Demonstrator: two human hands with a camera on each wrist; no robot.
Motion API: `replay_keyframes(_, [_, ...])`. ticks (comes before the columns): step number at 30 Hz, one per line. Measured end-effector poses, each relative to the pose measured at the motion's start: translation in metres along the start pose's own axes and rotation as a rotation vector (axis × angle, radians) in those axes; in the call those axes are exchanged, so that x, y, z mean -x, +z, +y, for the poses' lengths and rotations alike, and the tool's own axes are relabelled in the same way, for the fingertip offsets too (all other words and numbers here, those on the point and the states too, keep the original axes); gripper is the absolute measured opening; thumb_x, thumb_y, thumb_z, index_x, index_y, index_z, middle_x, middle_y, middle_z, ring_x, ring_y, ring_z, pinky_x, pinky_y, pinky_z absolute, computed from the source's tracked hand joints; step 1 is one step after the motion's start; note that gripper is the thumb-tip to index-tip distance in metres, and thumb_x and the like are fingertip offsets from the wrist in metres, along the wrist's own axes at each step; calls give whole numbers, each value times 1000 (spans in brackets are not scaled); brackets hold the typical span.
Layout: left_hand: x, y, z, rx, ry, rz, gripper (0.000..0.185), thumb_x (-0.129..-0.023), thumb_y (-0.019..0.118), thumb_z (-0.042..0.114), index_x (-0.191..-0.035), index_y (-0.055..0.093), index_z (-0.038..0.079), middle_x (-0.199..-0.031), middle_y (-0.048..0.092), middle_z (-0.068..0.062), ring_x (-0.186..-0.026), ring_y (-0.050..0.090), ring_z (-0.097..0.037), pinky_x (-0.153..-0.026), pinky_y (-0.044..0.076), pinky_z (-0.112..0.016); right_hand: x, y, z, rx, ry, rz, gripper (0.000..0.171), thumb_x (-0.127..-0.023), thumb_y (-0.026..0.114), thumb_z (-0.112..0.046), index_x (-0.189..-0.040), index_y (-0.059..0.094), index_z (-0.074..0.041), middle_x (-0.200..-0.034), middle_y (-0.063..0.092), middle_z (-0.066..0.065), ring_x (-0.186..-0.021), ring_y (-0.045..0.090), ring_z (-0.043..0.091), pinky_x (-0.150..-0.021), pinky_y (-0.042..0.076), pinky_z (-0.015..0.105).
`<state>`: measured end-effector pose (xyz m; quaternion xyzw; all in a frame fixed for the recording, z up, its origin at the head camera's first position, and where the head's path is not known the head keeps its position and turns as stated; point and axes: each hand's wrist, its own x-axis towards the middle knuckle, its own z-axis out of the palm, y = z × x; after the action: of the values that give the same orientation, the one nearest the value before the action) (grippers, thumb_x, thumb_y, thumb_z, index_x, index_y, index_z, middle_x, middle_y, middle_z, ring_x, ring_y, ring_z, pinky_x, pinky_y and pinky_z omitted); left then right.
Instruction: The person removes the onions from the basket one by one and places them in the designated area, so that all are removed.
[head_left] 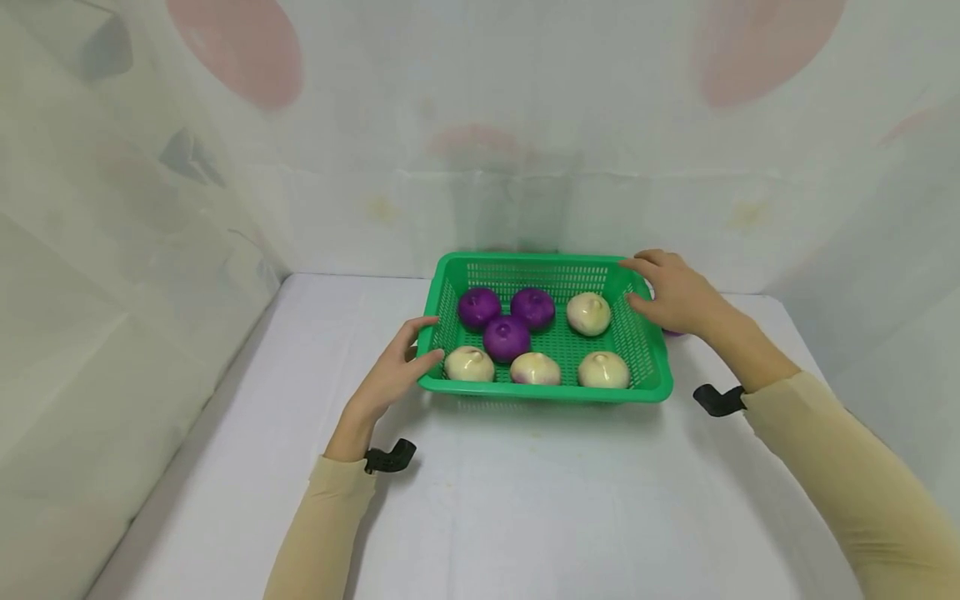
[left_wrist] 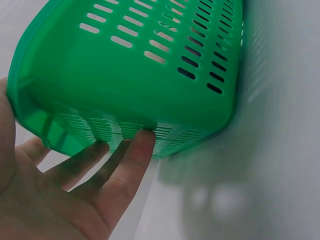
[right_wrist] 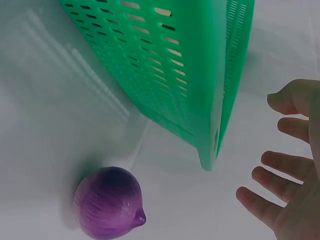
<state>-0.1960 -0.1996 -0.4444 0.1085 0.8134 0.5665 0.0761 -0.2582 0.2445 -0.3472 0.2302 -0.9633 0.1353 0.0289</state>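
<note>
Tipping could spill the onions [head_left: 507, 339]: left grip [head_left: 390, 371] pinches the basket [head_left: 555, 393] at 9 o'clock; right grip [head_left: 678, 292], at 2, spread, unsupporting.

seven onions [head_left: 506, 339] lie in the basket [head_left: 543, 393] — another onion [right_wrist: 109, 203] sits right of it, on the table [head_left: 525, 500].

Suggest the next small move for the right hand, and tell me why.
I'd probably lower the right hand to the loose purple onion: it lies outside the slotted green basket, while three purple onions sit inside. The right hand is spread and looks clear of the basket in its wrist view, and the left hand holds the other end, which should steady it.
</note>
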Motion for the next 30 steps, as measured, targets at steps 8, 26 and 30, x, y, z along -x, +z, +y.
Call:
replay_keyframes(8, [0, 1, -1, 7, -4, 0, 62, -101, 64, 34, -155, 35, 25, -161, 31, -2, -142, 37, -43, -109, 32, -66, -10, 14, -6, -7, -59, -39, 54, -96, 64, -22, -145, 52, -2, -146, 46, 27, -136, 39, 48, -103, 39, 67])
replay_keyframes(26, [-1, 4, -3, -3, 8, -7, 62, -100, 65, 41, -154, 38, 27, -161, 32, 2, -143, 36, -43, -110, 30, -67, -25, 47, -12, 13, -129, -144, 53, -97, 63, -26, -144, 54, -4, -144, 48, 27, -134, 41, 48, -104, 40, 64])
replay_keyframes(30, [-1, 7, -4, 6, 10, -12, 61, -101, 65, 35, -154, 38, 27, -160, 33, 2, -142, 38, -42, -108, 32, -67, -27, 56, -12, -12, -130, -159, 52, -97, 64, -26, -143, 56, -5, -144, 48, 25, -135, 41, 48, -105, 38, 65])
